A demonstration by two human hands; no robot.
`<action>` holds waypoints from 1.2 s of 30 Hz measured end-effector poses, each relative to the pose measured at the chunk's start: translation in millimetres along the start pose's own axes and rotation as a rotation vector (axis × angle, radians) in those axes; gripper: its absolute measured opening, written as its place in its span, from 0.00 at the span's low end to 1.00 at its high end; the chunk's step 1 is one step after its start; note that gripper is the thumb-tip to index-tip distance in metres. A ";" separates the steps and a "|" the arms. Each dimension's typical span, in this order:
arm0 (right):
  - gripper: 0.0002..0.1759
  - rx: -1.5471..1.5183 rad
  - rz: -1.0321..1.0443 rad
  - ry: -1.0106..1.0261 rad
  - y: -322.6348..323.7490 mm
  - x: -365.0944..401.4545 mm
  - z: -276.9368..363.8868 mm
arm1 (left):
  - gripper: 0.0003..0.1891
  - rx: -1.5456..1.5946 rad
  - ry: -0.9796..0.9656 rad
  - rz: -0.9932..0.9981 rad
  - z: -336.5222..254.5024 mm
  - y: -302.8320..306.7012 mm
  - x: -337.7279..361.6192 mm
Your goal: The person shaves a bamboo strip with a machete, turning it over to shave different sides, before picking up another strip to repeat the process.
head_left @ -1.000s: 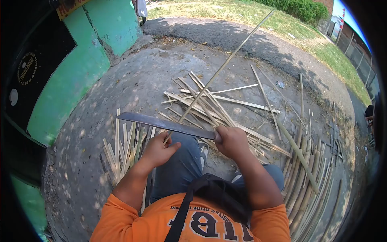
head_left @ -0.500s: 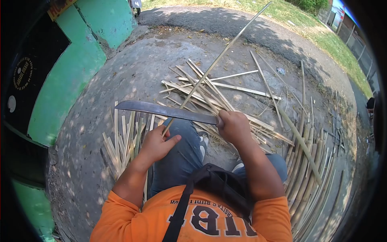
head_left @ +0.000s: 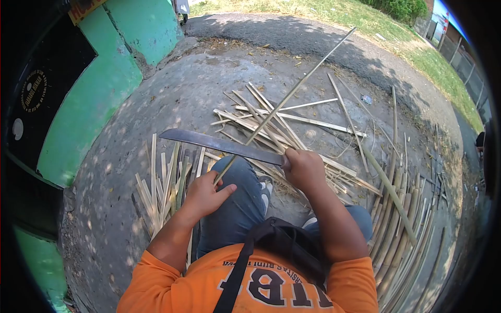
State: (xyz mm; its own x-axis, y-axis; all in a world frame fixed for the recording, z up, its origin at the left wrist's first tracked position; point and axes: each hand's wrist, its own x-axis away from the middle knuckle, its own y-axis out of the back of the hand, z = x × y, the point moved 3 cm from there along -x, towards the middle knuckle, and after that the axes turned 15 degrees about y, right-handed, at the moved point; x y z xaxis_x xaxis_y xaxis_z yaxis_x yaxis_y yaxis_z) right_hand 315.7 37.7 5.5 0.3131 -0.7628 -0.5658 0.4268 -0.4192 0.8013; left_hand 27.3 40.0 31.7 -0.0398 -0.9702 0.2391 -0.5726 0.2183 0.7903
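Strip [head_left: 304, 78] looks light, springy, best held near its end, where your half-curled left hand [head_left: 205, 196] grips; your right hand [head_left: 305, 169] clenches the knife [head_left: 222, 145].

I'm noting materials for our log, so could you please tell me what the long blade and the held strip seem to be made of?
Blade: probably steel, dull grey, given its faint sheen.
Held strip: likely bamboo, unpainted, judging by its pale tan surface.

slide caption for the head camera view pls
Right hand holding a long machete across a thin bamboo strip held in the left hand, split pieces scattered on the ground
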 end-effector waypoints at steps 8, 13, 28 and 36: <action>0.08 0.029 0.010 0.016 -2.0 1.0 -0.9 | 0.25 0.021 -0.041 0.001 2.3 -7.2 -1.4; 0.08 0.086 -0.019 -0.059 3.1 -0.5 -11.9 | 0.24 0.008 -0.033 0.005 -0.8 -4.4 1.6; 0.08 0.004 -0.086 0.096 7.3 -3.4 4.4 | 0.25 -0.010 -0.052 0.014 -16.8 -7.7 4.9; 0.08 0.076 -0.116 0.106 6.9 0.8 -5.8 | 0.25 -0.031 -0.106 -0.004 -24.0 -6.1 4.0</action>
State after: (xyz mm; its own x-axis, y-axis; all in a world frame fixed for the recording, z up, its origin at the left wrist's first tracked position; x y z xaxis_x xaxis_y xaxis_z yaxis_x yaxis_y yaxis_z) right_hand 323.8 37.0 9.4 0.3547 -0.6529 -0.6692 0.4007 -0.5405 0.7397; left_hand 50.3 37.3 41.3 -0.1250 -0.9764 0.1759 -0.5477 0.2158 0.8084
